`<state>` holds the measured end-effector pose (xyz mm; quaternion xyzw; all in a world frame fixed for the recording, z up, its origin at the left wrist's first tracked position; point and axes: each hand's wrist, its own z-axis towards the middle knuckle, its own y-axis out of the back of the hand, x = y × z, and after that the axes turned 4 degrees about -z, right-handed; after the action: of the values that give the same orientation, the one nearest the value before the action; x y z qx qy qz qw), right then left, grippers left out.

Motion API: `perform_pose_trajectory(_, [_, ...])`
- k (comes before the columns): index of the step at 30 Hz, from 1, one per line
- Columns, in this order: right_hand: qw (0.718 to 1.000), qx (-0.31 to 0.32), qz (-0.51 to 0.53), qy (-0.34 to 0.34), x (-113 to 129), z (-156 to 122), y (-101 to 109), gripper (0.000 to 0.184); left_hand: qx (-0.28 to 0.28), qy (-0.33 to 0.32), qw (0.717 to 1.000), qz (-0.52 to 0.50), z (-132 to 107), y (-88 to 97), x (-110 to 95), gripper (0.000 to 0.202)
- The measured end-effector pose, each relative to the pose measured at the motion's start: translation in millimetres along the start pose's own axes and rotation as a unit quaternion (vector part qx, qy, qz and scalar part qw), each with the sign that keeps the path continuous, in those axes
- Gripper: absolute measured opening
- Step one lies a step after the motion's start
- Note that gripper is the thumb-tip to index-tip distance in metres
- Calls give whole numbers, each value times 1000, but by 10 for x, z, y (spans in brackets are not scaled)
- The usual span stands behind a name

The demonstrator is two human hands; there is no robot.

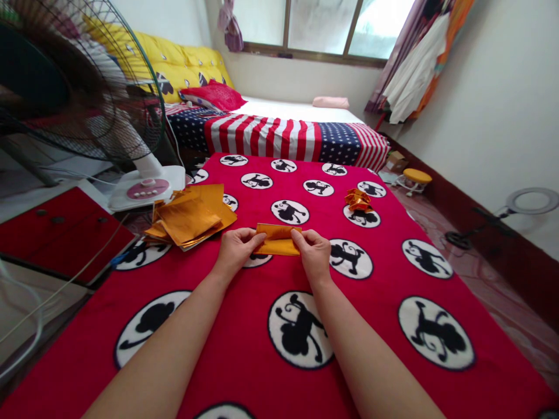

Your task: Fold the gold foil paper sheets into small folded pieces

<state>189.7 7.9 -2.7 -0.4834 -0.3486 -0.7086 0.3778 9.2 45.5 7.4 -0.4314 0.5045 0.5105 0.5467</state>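
A folded sheet of gold foil paper (278,240) lies low over the red blanket (384,326) with its black-and-white monkey circles. My left hand (236,249) pinches the sheet's left end, fingers closed on it. My right hand (313,250) pinches its right end the same way. A loose stack of gold foil sheets (192,216) lies to the left of my hands. A small folded gold paper piece (358,201) sits further back on the right.
A standing fan (82,81) and its white base (146,187) stand at the left beside a red cabinet (61,230). Behind the blanket is a bed with a stars-and-stripes cover (288,138). A ring light (530,201) and yellow stool (417,176) stand on the floor at right.
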Motion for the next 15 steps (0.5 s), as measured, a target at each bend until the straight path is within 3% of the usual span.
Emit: perform_pose_trajectory(15, [1000,0,5,10,38,-8,-1,42,5,5,1000,2,-4,-6,-8,38])
